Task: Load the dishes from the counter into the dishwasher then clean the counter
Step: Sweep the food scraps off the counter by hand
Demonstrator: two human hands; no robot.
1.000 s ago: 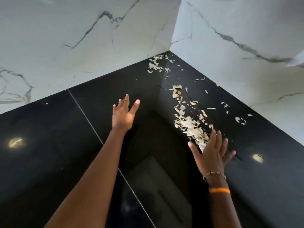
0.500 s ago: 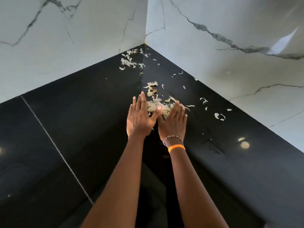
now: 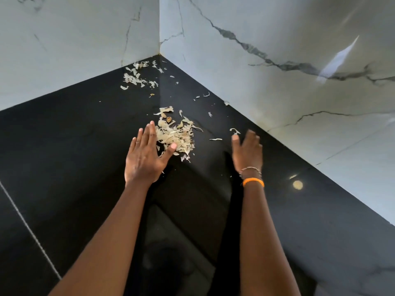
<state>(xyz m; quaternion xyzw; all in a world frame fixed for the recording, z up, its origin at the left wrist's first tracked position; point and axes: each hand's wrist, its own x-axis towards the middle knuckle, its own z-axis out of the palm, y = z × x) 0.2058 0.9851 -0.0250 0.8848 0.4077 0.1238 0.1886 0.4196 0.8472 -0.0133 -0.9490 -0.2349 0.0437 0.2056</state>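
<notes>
Bare black counter (image 3: 64,167) lies open to the L & toward the camera; the 2 marble walls (image 3: 277,92) meet at the corner & close off the far side and R. Peel pile (image 3: 175,136) sits mid-counter between both hands, smaller scraps (image 3: 136,79) in the corner.

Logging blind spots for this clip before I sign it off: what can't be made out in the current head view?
- Right hand: motion-blurred, so whether its fingertips touch the counter is unclear.
- Left hand: covers the near-left edge of the main pile of peelings.
- Scraps in the corner: too small to identify.
- Dishwasher and dishes: outside the frame.
- Both arms: cut off by the bottom edge.
</notes>
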